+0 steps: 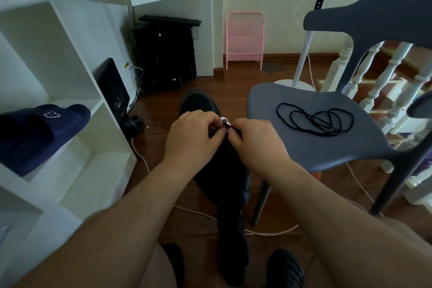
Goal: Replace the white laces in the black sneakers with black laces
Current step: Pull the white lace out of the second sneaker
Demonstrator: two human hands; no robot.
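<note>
Both hands meet over a black sneaker (198, 101) held above the floor. The left hand (194, 138) and the right hand (257, 142) each pinch what looks like the white lace (225, 119) with curled fingers, though little of it shows between them. The black laces (314, 119) lie in loose loops on the grey chair (280, 105) just right of the hands.

dim, soft daylight; wide-angle bending at edges; slightly blurry.
</note>
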